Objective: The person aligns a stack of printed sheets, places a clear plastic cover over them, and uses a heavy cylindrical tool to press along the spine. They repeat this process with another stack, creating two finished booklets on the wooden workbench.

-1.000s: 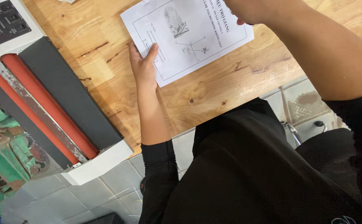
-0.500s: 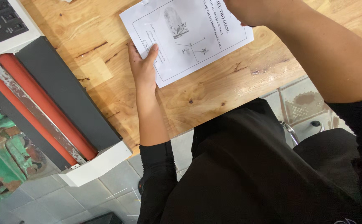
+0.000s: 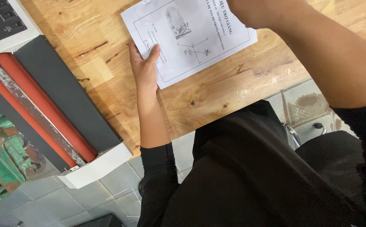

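Left of the sheet of paper (image 3: 191,40), bare wooden table (image 3: 86,50) lies open up to the roller machine (image 3: 52,109), which blocks farther left.
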